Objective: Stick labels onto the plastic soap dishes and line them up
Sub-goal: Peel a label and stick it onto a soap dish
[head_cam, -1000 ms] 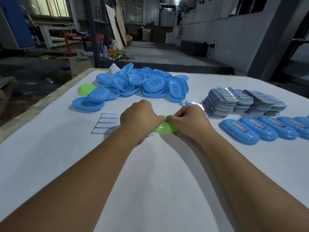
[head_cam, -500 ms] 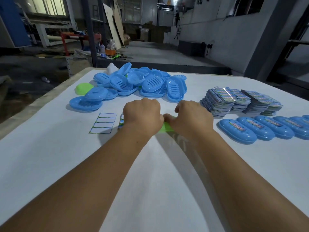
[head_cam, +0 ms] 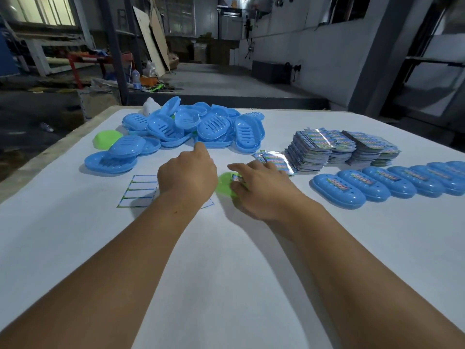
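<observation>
Fingers of the left hand (head_cam: 187, 176) have lifted off, loosely curled; right hand (head_cam: 261, 190) still grips the green soap dish (head_cam: 224, 184) — label (head_cam: 236, 178) apparently stuck.

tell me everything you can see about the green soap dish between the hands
The green soap dish is a bright lime, smooth plastic piece lying on the white table. Only its rounded left end shows; the right hand covers the rest, fingers resting on a colourful label on its top. The left hand hovers beside it.
</observation>
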Motion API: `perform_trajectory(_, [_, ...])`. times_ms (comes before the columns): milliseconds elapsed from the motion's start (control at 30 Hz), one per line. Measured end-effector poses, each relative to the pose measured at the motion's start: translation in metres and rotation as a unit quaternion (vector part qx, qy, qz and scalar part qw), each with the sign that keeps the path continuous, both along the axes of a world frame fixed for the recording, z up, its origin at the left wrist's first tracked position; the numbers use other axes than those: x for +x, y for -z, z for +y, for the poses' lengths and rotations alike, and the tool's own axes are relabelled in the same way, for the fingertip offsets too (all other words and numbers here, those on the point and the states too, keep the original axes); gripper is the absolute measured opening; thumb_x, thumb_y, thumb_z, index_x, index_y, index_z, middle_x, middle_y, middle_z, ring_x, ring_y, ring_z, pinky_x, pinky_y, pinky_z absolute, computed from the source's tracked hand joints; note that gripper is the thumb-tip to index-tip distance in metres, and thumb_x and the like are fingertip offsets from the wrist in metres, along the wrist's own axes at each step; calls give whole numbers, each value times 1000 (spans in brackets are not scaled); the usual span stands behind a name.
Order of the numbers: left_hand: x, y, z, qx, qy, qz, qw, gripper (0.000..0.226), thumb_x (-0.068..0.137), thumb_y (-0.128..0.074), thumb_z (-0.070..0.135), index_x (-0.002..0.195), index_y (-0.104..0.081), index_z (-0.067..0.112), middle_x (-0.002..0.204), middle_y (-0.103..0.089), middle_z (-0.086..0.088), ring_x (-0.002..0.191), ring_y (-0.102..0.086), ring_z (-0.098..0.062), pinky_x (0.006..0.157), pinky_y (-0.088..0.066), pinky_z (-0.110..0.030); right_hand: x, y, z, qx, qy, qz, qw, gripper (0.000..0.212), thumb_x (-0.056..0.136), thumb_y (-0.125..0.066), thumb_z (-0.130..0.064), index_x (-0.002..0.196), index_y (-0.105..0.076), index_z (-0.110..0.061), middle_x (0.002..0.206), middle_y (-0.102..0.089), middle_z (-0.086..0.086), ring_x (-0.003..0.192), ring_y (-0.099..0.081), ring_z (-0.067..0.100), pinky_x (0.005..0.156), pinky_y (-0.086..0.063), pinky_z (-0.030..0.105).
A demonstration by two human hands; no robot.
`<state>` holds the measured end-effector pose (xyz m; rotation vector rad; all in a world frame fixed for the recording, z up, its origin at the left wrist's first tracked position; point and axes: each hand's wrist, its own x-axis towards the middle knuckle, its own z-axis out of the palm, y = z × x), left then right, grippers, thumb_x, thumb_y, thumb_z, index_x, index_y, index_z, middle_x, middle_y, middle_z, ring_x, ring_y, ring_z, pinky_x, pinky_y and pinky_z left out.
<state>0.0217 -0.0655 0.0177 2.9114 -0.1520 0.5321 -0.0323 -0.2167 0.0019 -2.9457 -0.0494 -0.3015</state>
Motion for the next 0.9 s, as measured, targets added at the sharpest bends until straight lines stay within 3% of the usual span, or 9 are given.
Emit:
perform_trajectory(267, [5, 18, 7, -3, 42, 77, 996, 42, 93, -46, 59, 121, -52, 28, 112, -68, 2, 96, -58, -24, 73, -39, -33, -27, 0, -26, -10, 148, -1, 989, 57, 95, -38, -64, 133, -53, -24, 131, -53, 12, 121, -48, 39, 94, -41, 45])
perform_trajectory(467, [8, 21, 8, -8, 44, 68, 997, 43, 92, -48, 61, 121, -52, 29, 121, -66, 1, 102, -60, -25, 73, -39, -33, -45, -5, -48, 32, 263, -30, 964, 47, 91, -48, -54, 114, -60, -15, 122, -55, 14, 115, -49, 40, 94, -40, 44])
perform_trajectory(700, [6, 20, 6, 6, 41, 66, 997, 45, 94, -47, 61, 124, -51, 27, 123, -65, -1, 104, -60, -25, 74, -41, -34, -52, -7, -61, 49, 313, -60, 947, 51, 90, -55, -54, 127, -58, -20, 129, -54, 10, 121, -46, 40, 97, -38, 45])
perform_trajectory(900, [5, 19, 6, 8, 39, 74, 996, 45, 94, -47, 60, 125, -51, 28, 124, -64, -1, 104, -60, -25, 75, -41, -34, -50, -6, -80, 50, 344, -85, 934, 42, 94, -58, -45, 127, -59, -19, 132, -51, 12, 122, -43, 40, 96, -37, 44])
